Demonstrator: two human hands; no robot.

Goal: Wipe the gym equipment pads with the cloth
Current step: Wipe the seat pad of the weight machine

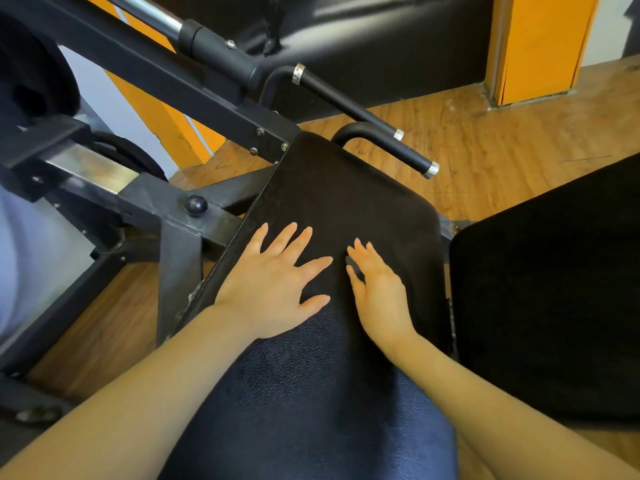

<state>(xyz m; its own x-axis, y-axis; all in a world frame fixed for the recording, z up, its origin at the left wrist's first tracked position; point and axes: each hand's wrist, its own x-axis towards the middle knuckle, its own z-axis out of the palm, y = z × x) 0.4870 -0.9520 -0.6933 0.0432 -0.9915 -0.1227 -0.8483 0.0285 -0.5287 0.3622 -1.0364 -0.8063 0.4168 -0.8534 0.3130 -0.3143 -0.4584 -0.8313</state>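
A black metal frame (145, 84) with a chrome bar slants across the upper left, standing on a wooden floor (485, 140) that runs out to an orange pillar (540, 46) at the far right. Bolted to the frame, a long black pad (346, 195) stretches from the middle of the view down toward the camera, and a second black pad (547, 289) lies just beside it on the right with a narrow gap between them. A dark blue cloth (311, 403) is spread over the near part of the long pad, between the two forearms, its far edge reaching up under the palms. Two black handles (381, 136) with silver end caps stick out past the pad's far end. The left hand (273, 282) lies flat at the pad's left edge, its grip wide, fingers spread and straight, the heel of the palm on the cloth. The right hand (379, 289) rests just beside it, apart from it, fingers straight and close together, pressing down on the dark surface; whether the fingertips touch cloth or bare pad cannot be told.
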